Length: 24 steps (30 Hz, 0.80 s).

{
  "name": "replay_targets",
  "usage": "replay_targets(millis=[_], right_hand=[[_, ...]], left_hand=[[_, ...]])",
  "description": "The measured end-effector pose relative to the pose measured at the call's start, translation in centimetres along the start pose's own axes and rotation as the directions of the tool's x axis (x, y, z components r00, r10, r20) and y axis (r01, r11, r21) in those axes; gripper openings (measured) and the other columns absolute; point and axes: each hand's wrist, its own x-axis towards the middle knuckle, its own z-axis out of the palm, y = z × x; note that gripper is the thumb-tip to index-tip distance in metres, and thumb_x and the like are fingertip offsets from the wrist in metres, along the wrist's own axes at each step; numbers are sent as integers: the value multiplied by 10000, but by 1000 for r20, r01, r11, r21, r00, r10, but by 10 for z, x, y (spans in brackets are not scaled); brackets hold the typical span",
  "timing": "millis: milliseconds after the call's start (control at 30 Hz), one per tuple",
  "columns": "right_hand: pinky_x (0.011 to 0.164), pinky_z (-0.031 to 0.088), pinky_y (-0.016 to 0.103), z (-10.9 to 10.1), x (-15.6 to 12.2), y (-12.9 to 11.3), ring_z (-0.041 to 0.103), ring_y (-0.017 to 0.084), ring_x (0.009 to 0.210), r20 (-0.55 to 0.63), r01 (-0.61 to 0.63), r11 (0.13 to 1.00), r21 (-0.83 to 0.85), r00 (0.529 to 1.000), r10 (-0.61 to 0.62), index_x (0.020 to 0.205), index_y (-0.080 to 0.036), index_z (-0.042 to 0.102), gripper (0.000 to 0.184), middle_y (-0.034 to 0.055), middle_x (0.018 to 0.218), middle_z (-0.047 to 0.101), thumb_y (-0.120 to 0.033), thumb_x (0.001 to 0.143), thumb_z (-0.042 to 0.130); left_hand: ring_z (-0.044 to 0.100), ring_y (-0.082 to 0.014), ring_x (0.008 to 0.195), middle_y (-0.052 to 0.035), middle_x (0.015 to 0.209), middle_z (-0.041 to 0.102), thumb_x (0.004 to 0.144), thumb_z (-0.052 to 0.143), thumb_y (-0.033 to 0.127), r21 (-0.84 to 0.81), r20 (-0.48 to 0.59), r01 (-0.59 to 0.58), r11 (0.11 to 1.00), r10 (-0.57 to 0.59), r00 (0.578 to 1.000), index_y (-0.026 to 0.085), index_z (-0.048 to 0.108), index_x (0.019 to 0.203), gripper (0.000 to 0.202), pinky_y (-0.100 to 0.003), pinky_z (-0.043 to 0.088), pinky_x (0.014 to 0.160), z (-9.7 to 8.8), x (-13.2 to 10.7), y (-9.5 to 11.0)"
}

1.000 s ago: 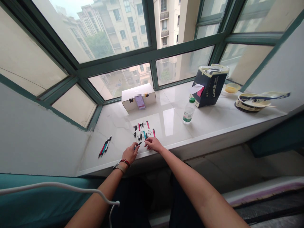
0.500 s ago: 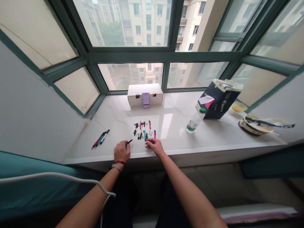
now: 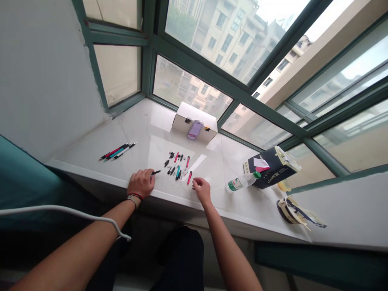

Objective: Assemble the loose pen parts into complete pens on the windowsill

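Observation:
My left hand (image 3: 141, 182) rests near the sill's front edge, closed on a black pen piece (image 3: 156, 172) whose thin end points right. My right hand (image 3: 201, 189) is just right of a red pen barrel (image 3: 189, 178). Its thumb and fingertips are pinched together; anything between them is too small to make out. Between the hands lie loose pen parts: a teal barrel (image 3: 178, 172), black pieces (image 3: 172, 170), two more red barrels farther back, and small metal bits. Several whole pens (image 3: 117, 150) lie side by side to the left.
A white box (image 3: 182, 123) stands by the window with a blurred purple item (image 3: 194, 130) in front. To the right are a green-capped bottle (image 3: 241, 182), a dark carton (image 3: 269, 167) and a bowl (image 3: 289, 210). A white cable (image 3: 75, 212) crosses my left forearm.
My view has turned and tilted. My right hand has moved right, from beside the teal barrel to the right of the red one. My left hand keeps the black pen piece.

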Motion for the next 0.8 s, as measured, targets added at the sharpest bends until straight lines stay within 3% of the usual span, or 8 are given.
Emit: replay_targets(millis=[100, 167, 367, 500, 800], right_hand=[[815, 535, 342, -17, 24, -3, 643, 189, 808, 64, 99, 916, -389, 995, -80, 926, -187, 703, 187, 64, 895, 696, -265, 800, 588], [854, 504, 330, -19, 39, -6, 640, 188, 833, 139, 154, 851, -501, 986, -96, 916, -192, 717, 183, 64, 901, 698, -206, 796, 579], [838, 480, 305, -4, 74, -22, 640, 198, 857, 200, 221, 795, -564, 971, -128, 933, -186, 740, 218, 83, 941, 706, -156, 805, 566], [829, 475, 302, 4, 92, -34, 652, 206, 856, 249, 213, 791, -574, 965, -79, 900, -190, 752, 219, 79, 939, 727, -131, 792, 571], [789, 476, 304, 12, 100, -38, 660, 233, 847, 313, 201, 784, -588, 950, -9, 855, -210, 770, 225, 69, 906, 741, -106, 750, 601]], left_hand=[[541, -295, 945, -117, 936, 653, 913, 391, 325, 15, 11, 5, 1000, -5, 1000, 207, 610, 1037, 278, -405, 354, 801, 0, 0, 0], [543, -293, 942, -117, 938, 656, 911, 392, 324, 21, 18, 13, 1000, -14, 1000, 205, 610, 1045, 282, -406, 353, 806, 1, 0, -1], [550, -293, 937, -113, 930, 658, 914, 393, 326, -4, 13, 6, 1000, -6, 1000, 211, 613, 1039, 277, -402, 347, 792, 3, 0, -2], [548, -294, 928, -115, 925, 658, 915, 396, 326, -10, 12, 4, 1000, -4, 1000, 209, 614, 1034, 275, -405, 343, 786, 3, 1, -2], [549, -288, 905, -111, 893, 649, 911, 403, 317, -4, 4, 7, 1000, -7, 1000, 205, 623, 1017, 269, -406, 349, 785, 2, 1, -2]])
